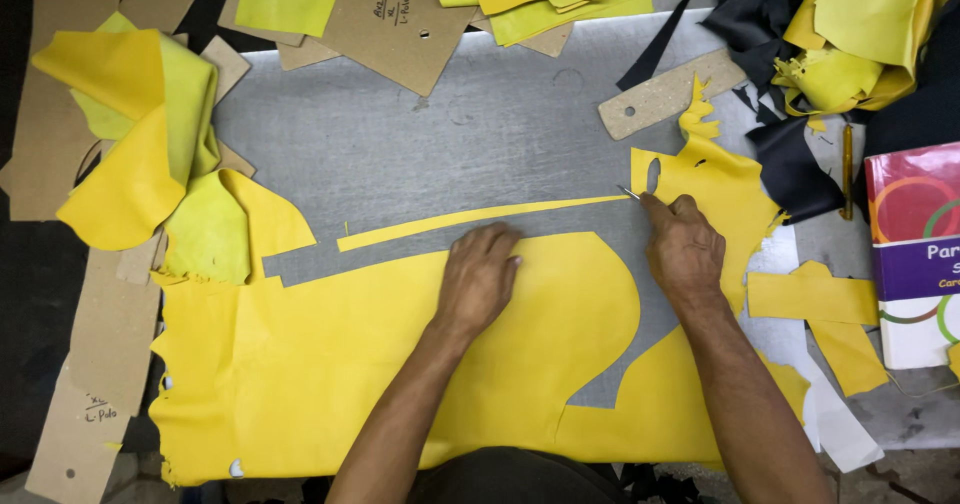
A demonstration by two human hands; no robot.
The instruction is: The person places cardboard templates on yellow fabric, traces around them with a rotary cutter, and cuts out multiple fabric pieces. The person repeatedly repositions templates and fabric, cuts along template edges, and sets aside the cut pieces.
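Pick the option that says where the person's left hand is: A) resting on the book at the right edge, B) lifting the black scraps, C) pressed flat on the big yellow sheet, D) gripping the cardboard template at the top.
C: the left hand lies palm down, fingers spread, on the yellow sheet, while the right hand holds a small blade at the end of the thin yellow strip.

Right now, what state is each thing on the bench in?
Yellow leather sheet: flat, with cut-out gaps.
Thin yellow strip: cut along its length, lying flat.
Left hand: palm down, pressing the sheet.
Right hand: closed around a small knife.
Cardboard patterns: lying loose at the bench edge.
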